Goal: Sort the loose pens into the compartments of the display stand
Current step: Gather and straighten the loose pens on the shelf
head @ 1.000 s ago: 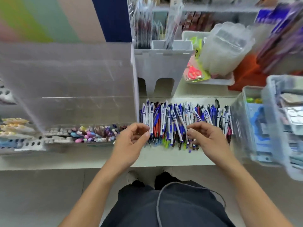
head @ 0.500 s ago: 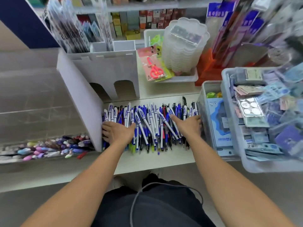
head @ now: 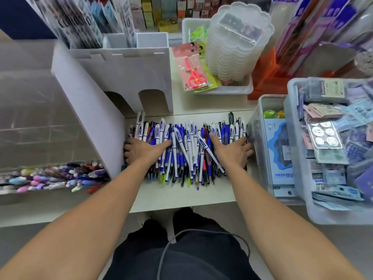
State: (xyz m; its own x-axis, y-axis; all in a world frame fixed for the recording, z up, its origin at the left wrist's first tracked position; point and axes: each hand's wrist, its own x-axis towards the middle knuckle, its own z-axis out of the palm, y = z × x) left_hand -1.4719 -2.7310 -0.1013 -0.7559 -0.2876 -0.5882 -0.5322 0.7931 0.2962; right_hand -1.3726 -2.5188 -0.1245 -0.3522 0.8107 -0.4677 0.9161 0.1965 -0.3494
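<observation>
Hands have dropped from hovering just above the heap to lying flat on it. A second ago both were lifted with fingers curled near the middle; now the left hand (head: pixel 144 149) lies spread on the left end of the pile, its fingers touching the slanted white side panel of the acrylic display stand (head: pixel 86 106), and the right hand (head: pixel 232 148) lies spread on the right end, beside the clear plastic bin (head: pixel 260 142) of packaged goods. Neither hand pinches or grips a pen; the fingers are straight and pressing down. Judging by this, the person is bracketing the whole heap to squeeze or square it up, so sorting proper has not begun.

Loose pens (head: pixel 187 146) form a dense row on the white counter (head: pixel 181 195), between the stand and the bin, lying mostly parallel with their tips toward the person. Most are white-and-blue retractable ballpoints with a blue logo on the barrel; a few red, black and yellow-green ones are mixed in, and several lie crossed on top. A compartment of the stand on the far left already holds pastel pens (head: pixel 50 178).
</observation>
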